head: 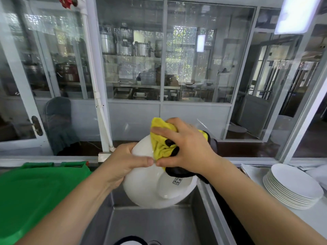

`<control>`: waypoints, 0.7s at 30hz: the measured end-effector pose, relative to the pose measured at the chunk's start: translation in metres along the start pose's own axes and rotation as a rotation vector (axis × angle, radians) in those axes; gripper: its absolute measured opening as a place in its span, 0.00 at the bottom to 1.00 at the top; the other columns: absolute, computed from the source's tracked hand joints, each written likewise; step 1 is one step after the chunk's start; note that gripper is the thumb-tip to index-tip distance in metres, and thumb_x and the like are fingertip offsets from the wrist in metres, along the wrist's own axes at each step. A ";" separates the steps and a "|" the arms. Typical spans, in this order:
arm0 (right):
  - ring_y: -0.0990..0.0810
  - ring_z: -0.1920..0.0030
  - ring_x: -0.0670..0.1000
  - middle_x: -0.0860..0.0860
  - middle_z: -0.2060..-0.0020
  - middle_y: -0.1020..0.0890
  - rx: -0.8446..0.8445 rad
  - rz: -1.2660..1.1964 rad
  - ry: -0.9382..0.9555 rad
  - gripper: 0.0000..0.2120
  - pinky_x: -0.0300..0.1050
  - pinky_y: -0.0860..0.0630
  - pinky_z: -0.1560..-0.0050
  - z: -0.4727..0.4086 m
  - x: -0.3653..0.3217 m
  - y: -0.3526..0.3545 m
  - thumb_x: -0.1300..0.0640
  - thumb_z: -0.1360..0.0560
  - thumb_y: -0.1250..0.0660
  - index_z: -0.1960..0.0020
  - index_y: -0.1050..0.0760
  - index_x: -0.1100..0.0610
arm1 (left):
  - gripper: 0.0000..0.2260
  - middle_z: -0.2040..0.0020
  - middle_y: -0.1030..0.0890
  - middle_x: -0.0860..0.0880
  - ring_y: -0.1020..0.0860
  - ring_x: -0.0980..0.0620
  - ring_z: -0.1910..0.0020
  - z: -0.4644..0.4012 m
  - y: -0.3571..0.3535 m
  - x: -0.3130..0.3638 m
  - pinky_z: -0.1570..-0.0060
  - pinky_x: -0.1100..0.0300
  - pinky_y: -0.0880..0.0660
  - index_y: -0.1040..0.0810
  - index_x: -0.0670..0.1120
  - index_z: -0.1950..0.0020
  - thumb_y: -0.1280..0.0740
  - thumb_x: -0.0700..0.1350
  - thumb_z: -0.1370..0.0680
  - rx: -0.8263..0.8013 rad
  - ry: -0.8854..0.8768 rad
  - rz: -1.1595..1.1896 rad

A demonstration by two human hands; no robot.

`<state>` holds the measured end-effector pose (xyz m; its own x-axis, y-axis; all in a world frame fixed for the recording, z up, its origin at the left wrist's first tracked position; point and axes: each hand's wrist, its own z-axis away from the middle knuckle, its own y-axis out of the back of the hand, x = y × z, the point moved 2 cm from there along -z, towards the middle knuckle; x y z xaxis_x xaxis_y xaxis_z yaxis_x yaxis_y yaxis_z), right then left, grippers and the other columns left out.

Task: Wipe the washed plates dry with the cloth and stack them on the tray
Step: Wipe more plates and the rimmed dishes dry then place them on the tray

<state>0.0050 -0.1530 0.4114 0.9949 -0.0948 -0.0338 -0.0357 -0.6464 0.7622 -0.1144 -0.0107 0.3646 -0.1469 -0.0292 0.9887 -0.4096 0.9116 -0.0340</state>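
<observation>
A white plate (146, 190) is held tilted above the steel sink (150, 225), its underside with a small dark stamp facing me. My left hand (123, 165) grips its left rim, thumb on the underside. My right hand (187, 147) holds a bunched yellow and black cloth (162, 144) against the plate's upper part. A stack of several white plates (293, 186) stands on the counter at the right; what it stands on is hard to make out.
A large green plastic lid (35, 197) covers the area left of the sink. A black-rimmed white dish (131, 242) lies at the sink bottom near the drain. Glass partition windows (159, 59) rise right behind the sink.
</observation>
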 end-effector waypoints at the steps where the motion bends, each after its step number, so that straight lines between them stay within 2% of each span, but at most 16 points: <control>1: 0.23 0.46 0.56 0.54 0.41 0.26 0.001 0.065 0.056 0.37 0.51 0.27 0.48 -0.002 -0.003 -0.001 0.37 0.40 0.24 0.34 0.26 0.47 | 0.19 0.59 0.15 0.40 0.17 0.45 0.62 0.001 -0.002 0.000 0.66 0.58 0.21 0.15 0.44 0.59 0.22 0.44 0.49 0.015 -0.006 0.009; 3: 0.24 0.46 0.56 0.54 0.41 0.25 0.010 0.110 0.113 0.36 0.50 0.28 0.49 -0.004 -0.003 0.000 0.36 0.40 0.25 0.34 0.25 0.47 | 0.19 0.59 0.15 0.41 0.17 0.46 0.62 0.003 -0.004 0.001 0.66 0.58 0.22 0.15 0.44 0.59 0.22 0.44 0.49 0.031 -0.022 0.025; 6: 0.23 0.47 0.51 0.50 0.40 0.26 0.075 -0.052 0.043 0.36 0.49 0.24 0.51 0.000 0.009 0.003 0.38 0.40 0.24 0.35 0.26 0.46 | 0.20 0.59 0.15 0.41 0.17 0.46 0.63 0.008 -0.004 0.002 0.67 0.58 0.22 0.15 0.43 0.59 0.22 0.45 0.49 0.060 -0.055 0.038; 9: 0.25 0.46 0.42 0.45 0.42 0.28 0.217 -0.386 -0.187 0.33 0.43 0.26 0.46 0.011 0.028 -0.001 0.46 0.39 0.24 0.35 0.28 0.45 | 0.26 0.58 0.15 0.42 0.16 0.45 0.62 0.011 0.004 0.004 0.67 0.55 0.20 0.17 0.41 0.56 0.21 0.46 0.52 0.154 -0.088 0.072; 11: 0.25 0.45 0.41 0.49 0.44 0.26 0.352 -0.629 -0.365 0.30 0.38 0.29 0.42 0.020 0.038 -0.008 0.55 0.37 0.24 0.38 0.29 0.47 | 0.28 0.58 0.15 0.43 0.16 0.46 0.61 0.012 0.009 0.006 0.67 0.55 0.20 0.18 0.42 0.55 0.21 0.46 0.54 0.203 -0.116 0.096; 14: 0.20 0.48 0.42 0.47 0.47 0.20 0.515 -0.977 -0.631 0.23 0.36 0.25 0.47 0.034 0.040 -0.028 0.64 0.29 0.27 0.40 0.29 0.46 | 0.28 0.59 0.14 0.46 0.16 0.48 0.62 0.013 0.015 0.010 0.68 0.57 0.21 0.15 0.46 0.60 0.18 0.50 0.58 0.239 -0.196 0.146; 18: 0.19 0.60 0.45 0.49 0.54 0.17 0.632 -1.250 -0.805 0.15 0.38 0.22 0.59 0.044 0.036 -0.048 0.63 0.26 0.31 0.45 0.27 0.47 | 0.30 0.57 0.14 0.49 0.16 0.51 0.60 0.012 0.020 0.014 0.65 0.58 0.20 0.14 0.51 0.58 0.16 0.56 0.58 0.217 -0.301 0.190; 21: 0.18 0.61 0.45 0.48 0.56 0.16 0.661 -1.202 -0.766 0.18 0.39 0.22 0.59 0.041 0.040 -0.035 0.59 0.33 0.25 0.46 0.26 0.48 | 0.31 0.57 0.14 0.49 0.16 0.51 0.59 0.012 0.025 0.006 0.65 0.57 0.20 0.14 0.52 0.58 0.16 0.55 0.60 0.147 -0.239 0.283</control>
<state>0.0424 -0.1652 0.3562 0.1949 0.4851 -0.8524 0.4740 -0.8075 -0.3512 -0.1362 0.0067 0.3678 -0.4703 0.1043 0.8763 -0.4447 0.8297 -0.3374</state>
